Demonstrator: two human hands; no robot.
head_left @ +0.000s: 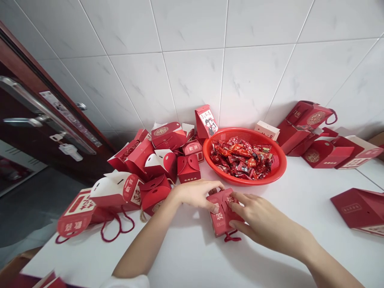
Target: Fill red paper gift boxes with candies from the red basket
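Note:
A small red candy box (222,218) with pale printed characters and slots in its top lies on the white table before me. My left hand (196,195) grips its left side, thumb on the top and fingers curled over the far edge. From the right, my right hand (256,214) holds the box, fingertips pressed on the top panels and thumb low at the near side. A dark red cord (232,237) sticks out from under the near edge. Just behind stands a red plastic basket (281,166) with many wrapped candies (243,158).
Several red and white boxes crowd the left, among them a white-topped box (109,192) with a cord loop. More are stacked by the wall at right, including a red box (312,116). One box (360,210) sits at the right edge. A door with keys (70,152) is at left.

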